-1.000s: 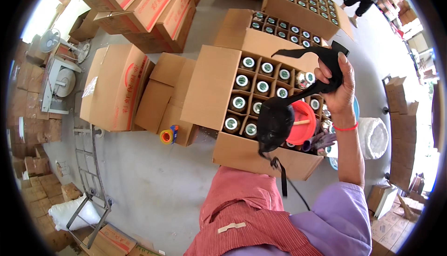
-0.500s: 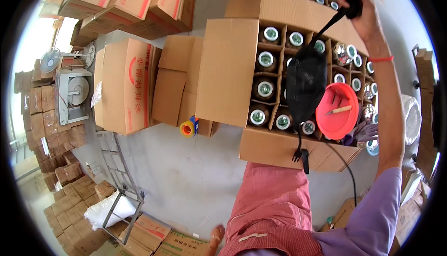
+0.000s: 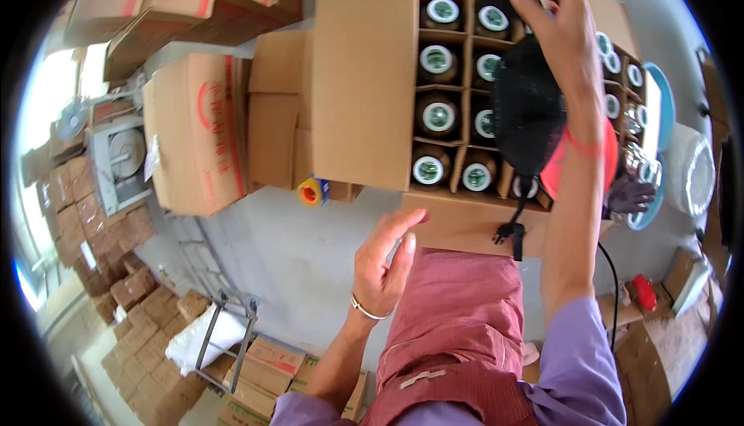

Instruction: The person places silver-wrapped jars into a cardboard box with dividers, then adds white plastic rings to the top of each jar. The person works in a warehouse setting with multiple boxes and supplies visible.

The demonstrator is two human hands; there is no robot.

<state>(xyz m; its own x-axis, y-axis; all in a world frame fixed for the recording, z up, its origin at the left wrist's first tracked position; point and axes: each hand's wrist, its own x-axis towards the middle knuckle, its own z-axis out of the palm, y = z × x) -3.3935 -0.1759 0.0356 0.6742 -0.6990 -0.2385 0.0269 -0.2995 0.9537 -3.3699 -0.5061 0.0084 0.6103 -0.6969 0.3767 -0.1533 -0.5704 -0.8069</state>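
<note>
My right hand (image 3: 564, 38) is up at the far side, its fingers closed on the strap end of a black waist bag (image 3: 528, 96). The bag hangs over an open cardboard box, with a second strap and a buckle (image 3: 509, 232) dangling toward me. Inside the box, cardboard dividers (image 3: 463, 77) separate several bottles (image 3: 439, 116) with white rims and greenish centres. A pink-red plastic bowl (image 3: 609, 155) rests on the bottles, partly hidden by my right forearm. My left hand (image 3: 380, 267) is raised in front of the box's near flap (image 3: 465, 223), thumb and fingers apart, holding nothing.
Left of the box stand closed cartons (image 3: 190, 131) and a tape roll (image 3: 311, 191). A hand trolley (image 3: 225, 341) and a white sack (image 3: 203, 341) are at lower left. A grey-purple glove (image 3: 629, 195) lies at the right beside a blue basin (image 3: 659, 108). A black cord (image 3: 608, 286) hangs nearby.
My left hand has risen into view from below. The right hand, still gripping the strap, has come nearer and to the left, and the bag has shifted slightly right over the box.
</note>
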